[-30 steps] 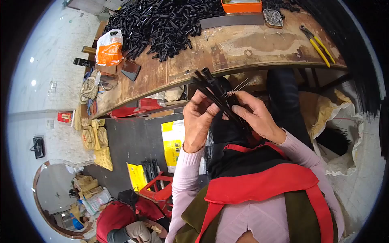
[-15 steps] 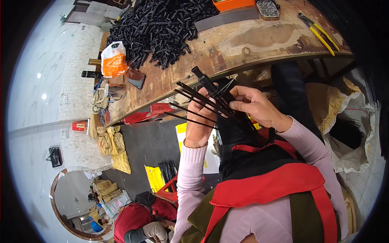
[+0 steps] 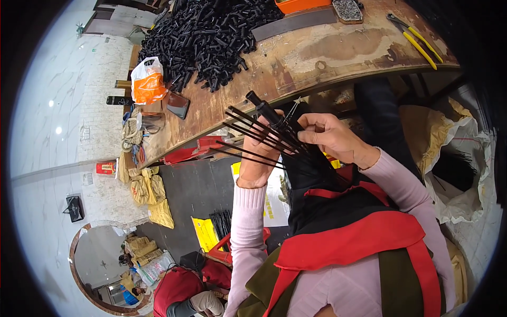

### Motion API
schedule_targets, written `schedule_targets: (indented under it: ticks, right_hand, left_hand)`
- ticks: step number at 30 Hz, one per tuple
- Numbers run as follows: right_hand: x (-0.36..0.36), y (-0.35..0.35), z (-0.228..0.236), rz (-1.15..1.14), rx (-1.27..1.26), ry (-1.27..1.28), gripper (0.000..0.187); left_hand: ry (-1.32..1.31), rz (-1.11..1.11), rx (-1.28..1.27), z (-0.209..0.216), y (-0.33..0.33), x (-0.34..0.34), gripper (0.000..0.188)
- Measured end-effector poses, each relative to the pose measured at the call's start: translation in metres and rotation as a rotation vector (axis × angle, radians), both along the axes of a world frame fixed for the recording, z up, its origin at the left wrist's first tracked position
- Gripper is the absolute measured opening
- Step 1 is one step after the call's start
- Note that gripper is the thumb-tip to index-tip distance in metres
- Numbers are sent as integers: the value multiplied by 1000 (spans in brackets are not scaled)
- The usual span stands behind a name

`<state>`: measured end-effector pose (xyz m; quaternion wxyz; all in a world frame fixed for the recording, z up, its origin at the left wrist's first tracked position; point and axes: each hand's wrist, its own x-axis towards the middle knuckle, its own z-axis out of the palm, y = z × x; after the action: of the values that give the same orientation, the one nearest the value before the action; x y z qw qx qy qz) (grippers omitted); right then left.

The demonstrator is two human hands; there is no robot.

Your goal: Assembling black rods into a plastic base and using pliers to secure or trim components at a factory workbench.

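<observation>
Above my lap, my left hand (image 3: 255, 153) is closed round a stepped black plastic tube (image 3: 265, 112), its narrow end pointing up and away to the left. Several thin black rods (image 3: 240, 149) fan out leftward past the same hand and run back toward the dark apron. Fine silvery wires (image 3: 294, 107) stick up beside the tube. My right hand (image 3: 332, 138) is closed, thumb and forefinger pinched together next to the tube's lower end. What lies between those fingertips is too small to make out.
A worn wooden workbench (image 3: 311, 58) holds a heap of black plastic tubes (image 3: 198, 39), yellow-handled pliers (image 3: 420, 47), a tin of small metal pieces (image 3: 348, 10), a phone (image 3: 178, 104) and an orange-white bag (image 3: 148, 82). A white sack with black rods (image 3: 459, 174) stands right. Someone in red (image 3: 177, 288) is lower left.
The tube, the rods and the wire ends have shifted slightly left. My right hand keeps its pinch in nearly the same place.
</observation>
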<state>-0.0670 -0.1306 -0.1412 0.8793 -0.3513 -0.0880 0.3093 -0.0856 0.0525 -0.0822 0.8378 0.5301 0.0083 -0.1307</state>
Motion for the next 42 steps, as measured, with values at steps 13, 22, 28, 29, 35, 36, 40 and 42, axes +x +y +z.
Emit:
schedule_targets:
  ticks: [13,22,28,29,35,36,40,42]
  right_hand:
    - [-3,0,3,76,161,204,21]
    - [-21,8,14,-405,104,126,16]
    - [-27,10,25,-401,130,38,16]
    - [-27,9,23,-406,127,35,16]
    - [-11,1,3,-278,199,107,17]
    - [-8,2,-2,-229,248,168,18]
    - [-5,-1,-12,-98,352,297,17]
    - [-5,1,-12,-108,341,301,17]
  left_hand:
    - [-27,-124,-348,-73,16,30,41]
    - [-313,245,347,13,-52,-12,24]
    - [-240,379,436,16,-44,-16,20]
    - [-223,339,394,11,-41,-14,20]
    - [-315,317,460,6,-42,-12,25]
    - [-315,317,458,5,-42,-12,25]
    - [-272,292,484,0,-36,-13,24]
    - [-259,283,489,-1,-34,-14,24]
